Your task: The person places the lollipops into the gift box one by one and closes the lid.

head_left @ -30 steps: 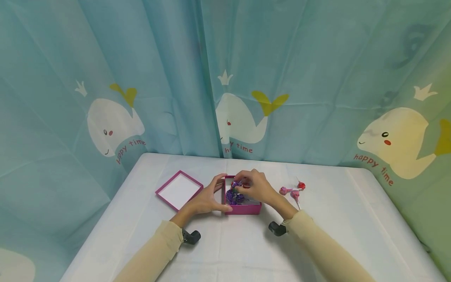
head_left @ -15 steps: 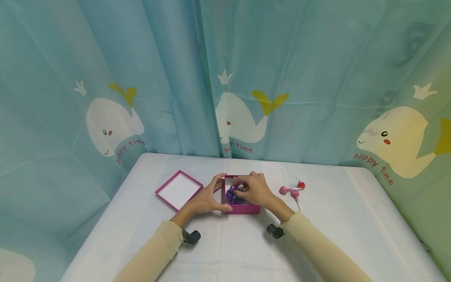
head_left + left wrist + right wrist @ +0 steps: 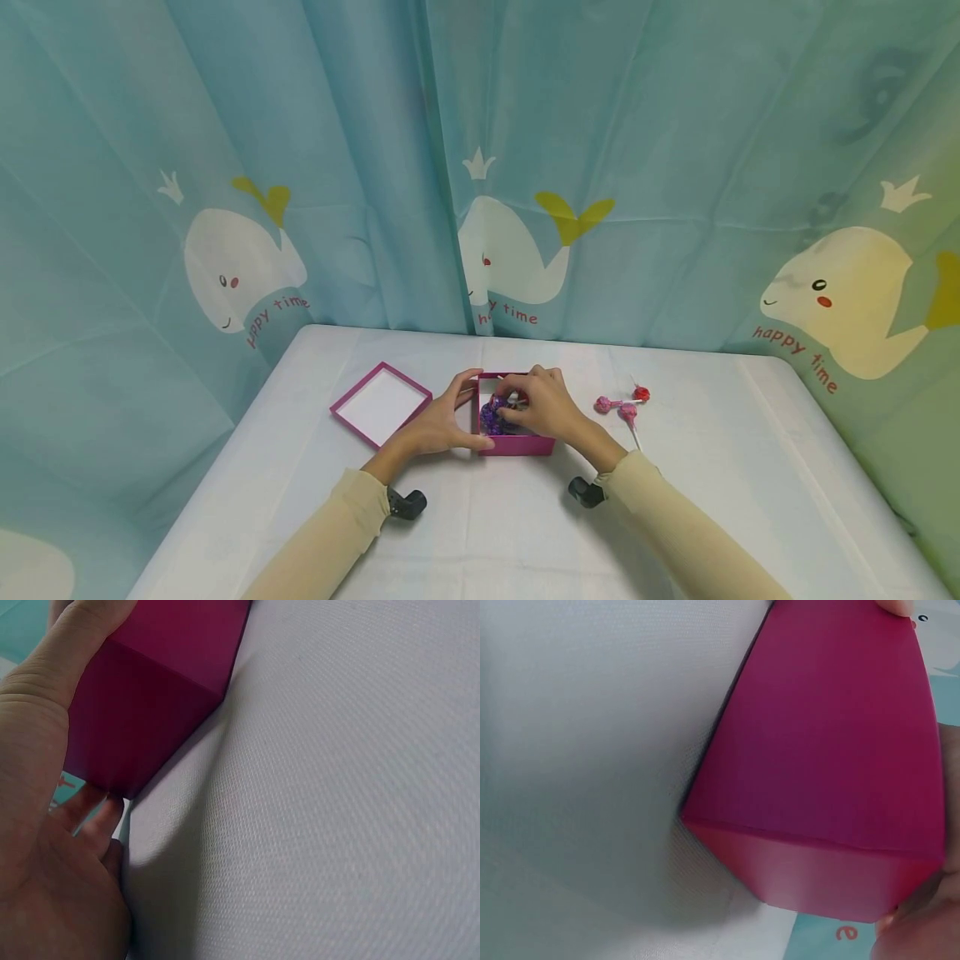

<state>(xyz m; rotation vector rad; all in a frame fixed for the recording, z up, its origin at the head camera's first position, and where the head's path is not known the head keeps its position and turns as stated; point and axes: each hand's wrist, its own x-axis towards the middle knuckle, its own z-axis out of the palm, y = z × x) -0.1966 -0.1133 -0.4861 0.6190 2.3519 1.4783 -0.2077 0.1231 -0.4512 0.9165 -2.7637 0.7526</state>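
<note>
A magenta open-topped box (image 3: 517, 446) stands on the white table, and several purple-wrapped lollipops (image 3: 491, 418) lie inside it. My left hand (image 3: 442, 423) grips the box's left side, its thumb on the front wall and its fingers toward the back. In the left wrist view, the thumb presses against the magenta box (image 3: 150, 712). My right hand (image 3: 546, 404) reaches in over the right rim, thumb and fingers pinching a lollipop mostly hidden behind them. From the right wrist, the box (image 3: 825, 742) covers most of that hand's fingers.
A square lid (image 3: 382, 406) with a magenta rim and white inside lies left of the box. Right of it are two pink lollipops (image 3: 628, 412) and a red lollipop (image 3: 641, 394). A whale-print curtain (image 3: 645, 275) hangs behind the table.
My right hand has come down a little further into the box, and the purple lollipops sit lower there. The left hand keeps its grip in the same place.
</note>
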